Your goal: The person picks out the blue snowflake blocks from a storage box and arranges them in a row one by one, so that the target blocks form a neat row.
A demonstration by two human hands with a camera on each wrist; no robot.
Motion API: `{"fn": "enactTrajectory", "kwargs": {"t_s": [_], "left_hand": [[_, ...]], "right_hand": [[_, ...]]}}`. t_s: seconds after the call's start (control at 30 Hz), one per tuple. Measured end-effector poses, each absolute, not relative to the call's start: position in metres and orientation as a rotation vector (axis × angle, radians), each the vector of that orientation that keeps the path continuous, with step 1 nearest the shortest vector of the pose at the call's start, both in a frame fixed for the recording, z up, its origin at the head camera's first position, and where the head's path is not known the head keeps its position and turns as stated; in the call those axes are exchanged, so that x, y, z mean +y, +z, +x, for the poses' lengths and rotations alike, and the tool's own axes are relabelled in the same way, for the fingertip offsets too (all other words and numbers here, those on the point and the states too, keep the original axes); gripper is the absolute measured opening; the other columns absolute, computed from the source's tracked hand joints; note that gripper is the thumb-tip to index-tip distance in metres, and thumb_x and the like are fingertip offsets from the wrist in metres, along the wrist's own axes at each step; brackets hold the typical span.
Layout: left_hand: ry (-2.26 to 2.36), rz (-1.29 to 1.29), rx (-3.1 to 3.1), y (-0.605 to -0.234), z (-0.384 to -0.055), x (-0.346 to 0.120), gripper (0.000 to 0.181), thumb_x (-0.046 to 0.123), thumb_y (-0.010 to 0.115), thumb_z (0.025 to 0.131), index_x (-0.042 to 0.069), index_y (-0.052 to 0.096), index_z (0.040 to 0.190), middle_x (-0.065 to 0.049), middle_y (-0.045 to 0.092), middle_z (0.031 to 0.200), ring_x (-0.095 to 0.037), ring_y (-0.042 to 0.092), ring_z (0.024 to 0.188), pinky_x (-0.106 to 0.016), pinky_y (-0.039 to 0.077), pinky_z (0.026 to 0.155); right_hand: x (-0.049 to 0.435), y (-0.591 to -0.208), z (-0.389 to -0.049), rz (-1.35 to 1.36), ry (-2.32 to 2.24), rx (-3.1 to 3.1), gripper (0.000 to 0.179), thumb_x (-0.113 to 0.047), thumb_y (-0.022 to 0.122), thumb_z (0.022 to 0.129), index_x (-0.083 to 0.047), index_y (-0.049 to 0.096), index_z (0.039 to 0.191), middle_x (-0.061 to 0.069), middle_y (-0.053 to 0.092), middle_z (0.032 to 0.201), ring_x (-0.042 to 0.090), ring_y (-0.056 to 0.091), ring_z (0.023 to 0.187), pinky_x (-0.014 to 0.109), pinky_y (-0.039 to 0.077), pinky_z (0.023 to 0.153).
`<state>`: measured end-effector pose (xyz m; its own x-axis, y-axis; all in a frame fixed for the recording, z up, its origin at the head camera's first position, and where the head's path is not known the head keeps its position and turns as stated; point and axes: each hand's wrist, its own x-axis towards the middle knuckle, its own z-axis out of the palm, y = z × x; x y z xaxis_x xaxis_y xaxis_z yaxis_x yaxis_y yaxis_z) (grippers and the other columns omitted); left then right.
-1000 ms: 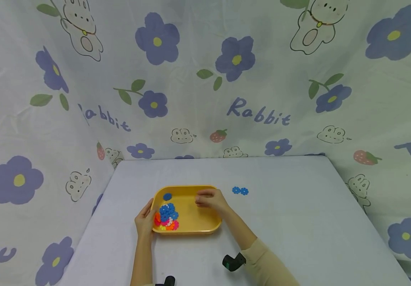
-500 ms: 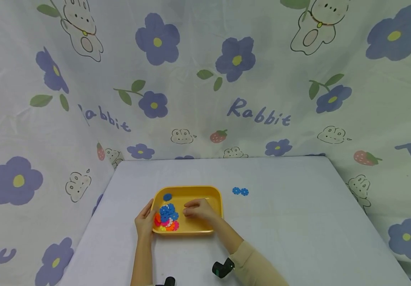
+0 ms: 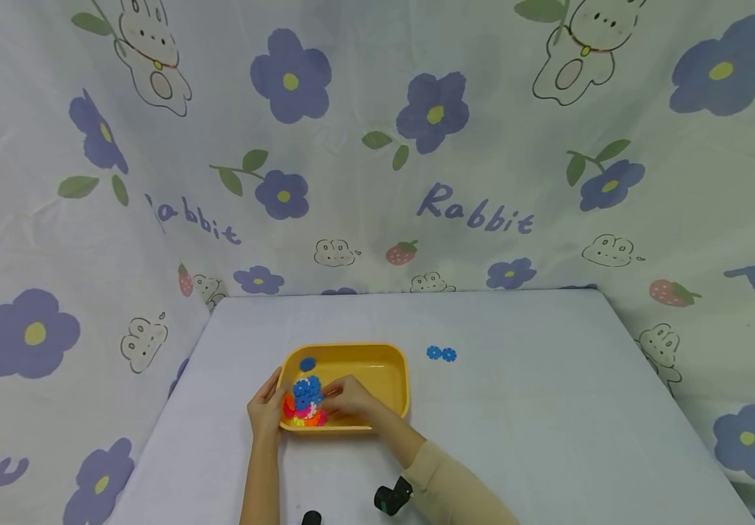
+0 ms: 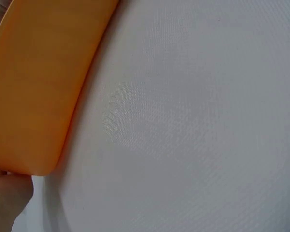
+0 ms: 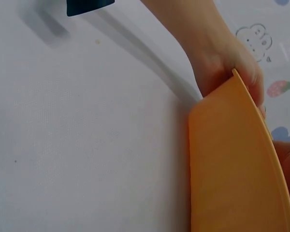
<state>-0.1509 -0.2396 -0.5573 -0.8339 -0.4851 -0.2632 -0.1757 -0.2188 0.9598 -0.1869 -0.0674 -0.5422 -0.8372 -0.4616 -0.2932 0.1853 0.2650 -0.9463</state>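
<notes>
A yellow tray (image 3: pixel 377 428) sits on the white table, with my left hand (image 3: pixel 265 405) gripping its left side, thumb at the rim. That grip also shows at the tray's corner in the left wrist view, where the left hand (image 4: pixel 9 198) is partly cut off. Inside the tray, small flower-shaped plastic discs (image 3: pixel 307 394) in blue, orange, pink, white and yellow lie heaped on the left. My right hand (image 3: pixel 351 399) reaches over the tray, thumb and fingers slightly apart, fingertips right at the heap. The near wall hides most of this right hand (image 5: pixel 289 166) in the right wrist view.
One darker blue disc (image 3: pixel 308 364) lies apart at the tray's back left. Two joined blue flower discs (image 3: pixel 441 354) rest on the table (image 3: pixel 515 408) right of the tray. A patterned cloth (image 3: pixel 364 160) hangs behind and at both sides.
My right hand has moved left and toward me across the tray, from its right side to the heap of discs. The left hand and the tray have stayed put.
</notes>
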Motion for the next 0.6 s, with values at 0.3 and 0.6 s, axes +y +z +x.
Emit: {"fn": "enactTrajectory", "kwargs": {"t_s": [0.3, 0.6], "left_hand": [[-2.171, 0.754, -1.755, -0.560, -0.150, -0.240, 0.046, 0.003, 0.057, 0.089, 0.000, 0.049, 0.134, -0.006, 0.052, 0.133, 0.006, 0.059, 0.096, -0.015, 0.050, 0.084], [-2.199, 0.673, -1.679, -0.559, -0.149, -0.238, 0.046, -0.003, 0.057, 0.089, -0.005, 0.048, 0.133, 0.015, 0.065, 0.102, 0.004, 0.060, 0.093, -0.014, 0.052, 0.080]], "right_hand": [[-0.084, -0.544, -0.183, -0.264, -1.582, 2.008, 0.025, -0.001, 0.074, 0.077, 0.007, 0.068, 0.100, 0.006, 0.064, 0.075, 0.018, 0.064, 0.063, 0.030, 0.058, 0.062], [-0.099, -0.545, -0.182, -0.460, -1.466, 1.982, 0.035, -0.003, 0.074, 0.077, 0.007, 0.065, 0.109, 0.006, 0.066, 0.082, 0.011, 0.058, 0.067, 0.022, 0.055, 0.064]]}}
